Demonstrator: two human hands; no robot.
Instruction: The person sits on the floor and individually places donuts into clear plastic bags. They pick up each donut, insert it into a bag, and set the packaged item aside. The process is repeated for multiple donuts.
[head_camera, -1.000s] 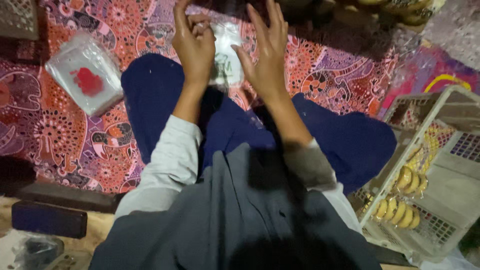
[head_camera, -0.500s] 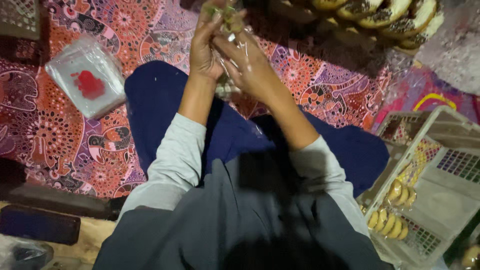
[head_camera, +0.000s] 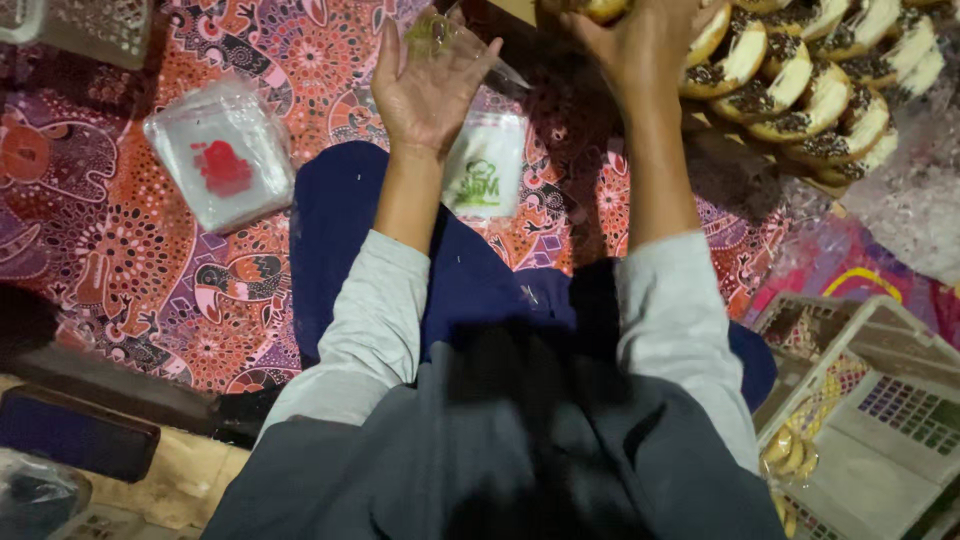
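We see open patterned cloth (head_camera: 130, 270) left of our left hand (head_camera: 425, 85), past the flat bag stack (head_camera: 225, 165), while pastry rows (head_camera: 800, 80) crowd the right.
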